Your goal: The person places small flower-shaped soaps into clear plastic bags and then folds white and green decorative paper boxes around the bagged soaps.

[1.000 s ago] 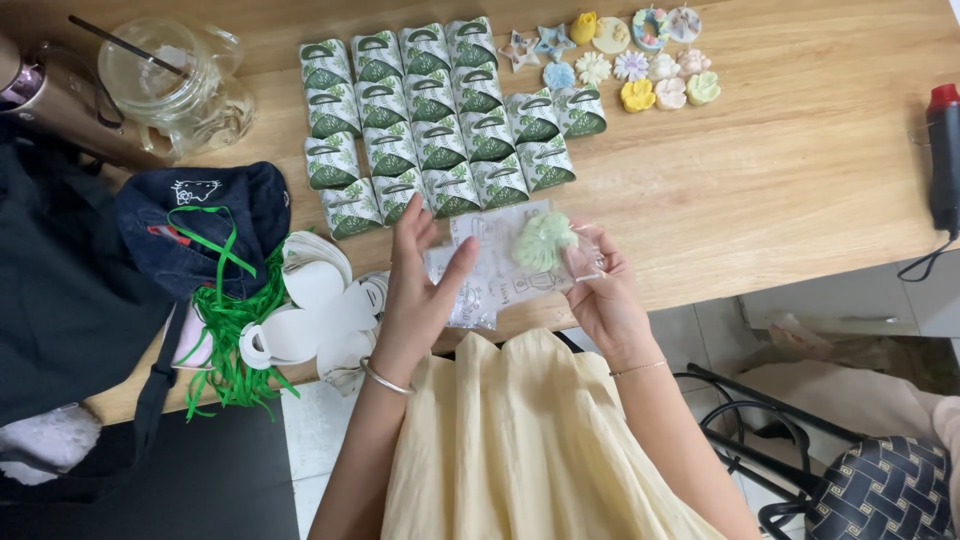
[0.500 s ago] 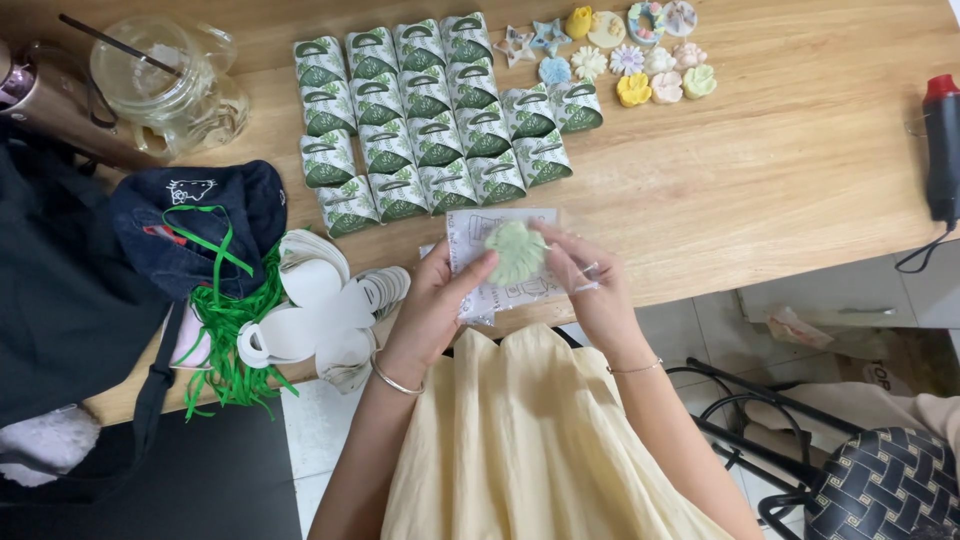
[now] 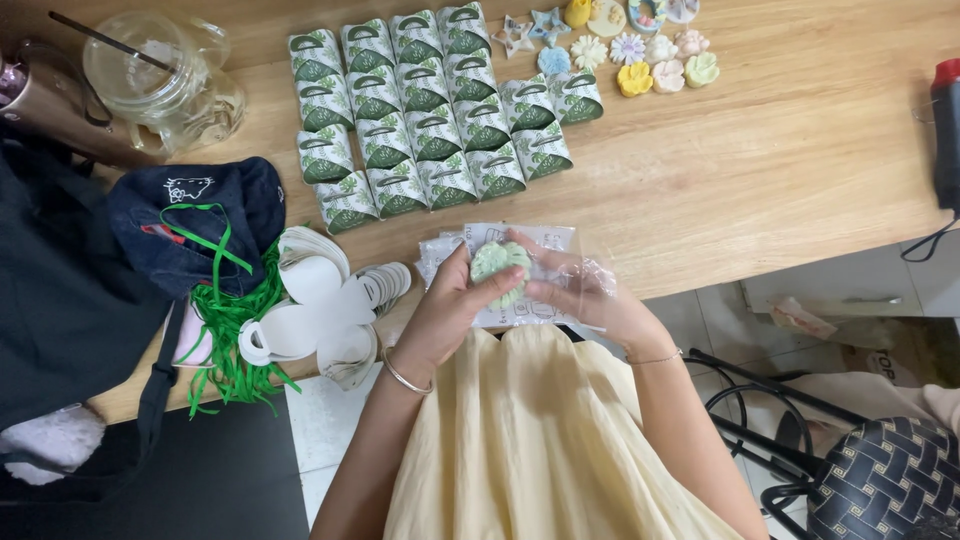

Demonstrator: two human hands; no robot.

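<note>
Wooden table (image 3: pixel 760 170) fills the view; at twelve o'clock sit rows of green gift boxes (image 3: pixel 430 110), white flat cutouts (image 3: pixel 320 310) at nine. Dead centre, left hand (image 3: pixel 450 305) and right hand (image 3: pixel 580 295) both grip a green flower-shaped soap (image 3: pixel 498 265) inside a clear plastic bag (image 3: pixel 555 280).

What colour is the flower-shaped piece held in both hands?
Pale green. The flower-shaped piece sits between the left hand and right hand, seen best in the head view.

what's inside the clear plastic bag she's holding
A pale green flower-shaped piece sits in the clear bag, pinched by the left hand and right hand. Fingers cover its lower edge.
</note>
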